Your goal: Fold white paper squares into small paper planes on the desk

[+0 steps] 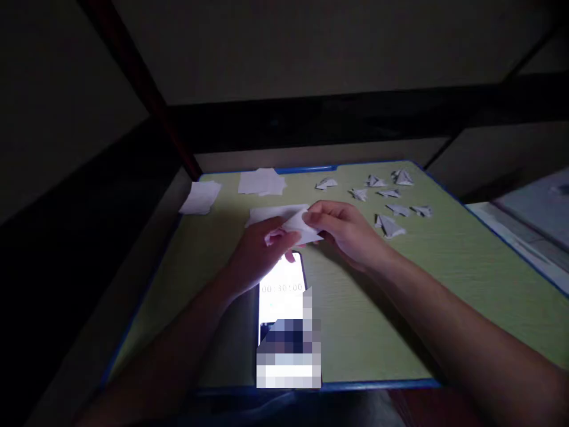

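Between my two hands, above the middle of the table, is a partly folded sheet of white paper (299, 223). My left hand (262, 249) is closed on its left side, with the thumb along the lower edge. On the right side, my right hand (340, 225) pinches the paper between thumb and fingers. Just behind my left hand lies more white paper (267, 213), partly covered by the hands. A lit phone (282, 302) lies below my hands and reads 00:30:00; its lower part is blurred out.
Several small folded paper pieces (390, 225) are scattered at the back right. Two stacks of white sheets, one stack (202, 197) at the left edge and another stack (261, 182) at the back, lie on the green table (364, 332). A wall (311, 53) rises behind.
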`<move>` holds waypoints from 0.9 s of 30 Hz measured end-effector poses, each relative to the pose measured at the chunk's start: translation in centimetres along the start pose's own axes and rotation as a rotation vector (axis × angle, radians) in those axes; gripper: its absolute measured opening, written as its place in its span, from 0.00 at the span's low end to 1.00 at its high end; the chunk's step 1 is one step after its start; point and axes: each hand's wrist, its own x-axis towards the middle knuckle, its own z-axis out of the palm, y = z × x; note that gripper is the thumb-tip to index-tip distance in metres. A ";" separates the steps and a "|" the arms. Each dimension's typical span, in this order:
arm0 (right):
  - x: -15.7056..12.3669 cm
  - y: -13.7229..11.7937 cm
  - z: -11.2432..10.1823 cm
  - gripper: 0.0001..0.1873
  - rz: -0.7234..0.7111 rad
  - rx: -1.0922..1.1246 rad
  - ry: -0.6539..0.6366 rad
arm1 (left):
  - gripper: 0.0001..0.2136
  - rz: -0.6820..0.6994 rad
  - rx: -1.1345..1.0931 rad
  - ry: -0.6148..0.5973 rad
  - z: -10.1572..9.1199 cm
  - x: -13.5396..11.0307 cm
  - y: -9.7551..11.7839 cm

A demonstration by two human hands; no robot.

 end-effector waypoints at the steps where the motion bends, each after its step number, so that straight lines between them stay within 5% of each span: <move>1: -0.1 -0.1 0.1 0.12 0.022 0.032 -0.004 | 0.08 0.003 0.010 -0.008 0.0 0.0 0.1; 6: -0.3 -0.3 0.2 0.15 0.048 0.102 -0.020 | 0.08 0.004 0.013 -0.013 -0.1 -0.1 0.1; 13: -0.2 -0.3 0.3 0.20 -0.094 -0.151 0.051 | 0.11 0.022 -0.054 0.054 -0.2 0.1 -0.7; 27: -0.2 -0.5 -0.1 0.19 -0.085 -0.272 -0.003 | 0.10 0.068 0.001 0.198 -0.7 0.4 -0.4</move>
